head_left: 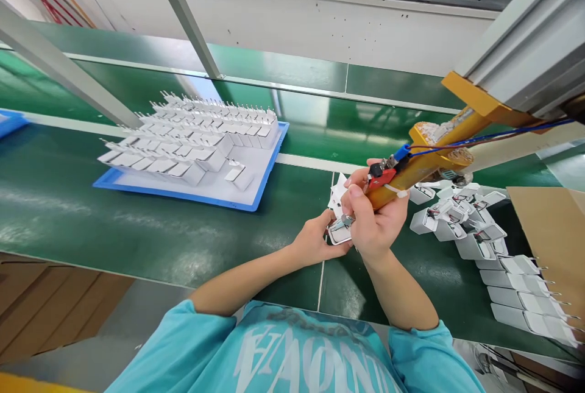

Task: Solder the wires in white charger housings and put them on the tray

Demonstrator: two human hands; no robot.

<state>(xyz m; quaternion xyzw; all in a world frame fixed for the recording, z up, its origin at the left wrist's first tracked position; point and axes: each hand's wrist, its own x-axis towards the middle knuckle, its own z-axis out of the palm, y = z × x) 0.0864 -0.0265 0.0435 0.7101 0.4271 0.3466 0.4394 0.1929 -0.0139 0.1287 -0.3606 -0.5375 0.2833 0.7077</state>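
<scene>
My left hand is closed on a small white charger housing just above the green bench top. My right hand is wrapped round the grip of a yellow hanging power tool, whose tip points down into the housing. The tool carries a red and blue fitting with wires near my fingers. A few more white parts lie just behind my hands.
A blue tray with rows of several white charger housings sits at the left. A loose pile of white housings lies to the right, beside a cardboard box. Grey metal struts cross above the green bench.
</scene>
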